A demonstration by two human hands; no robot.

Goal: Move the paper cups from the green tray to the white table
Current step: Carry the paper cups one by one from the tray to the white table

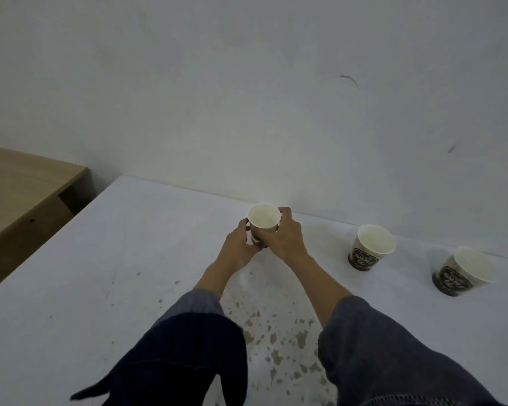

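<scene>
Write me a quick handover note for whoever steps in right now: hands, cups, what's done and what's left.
Left hand and right hand: both grip the held paper cup, upright, near the back of the white table.
Whether its base touches the table cannot be told.
Middle cup and right cup stand upright on the table to the right, apart from each other.
Green tray: not in view.
Done: two cups placed.
Left: release the held cup, then check the tray for more.

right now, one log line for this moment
left hand + right hand: hold cup | table: two cups upright | tray: unseen
</scene>
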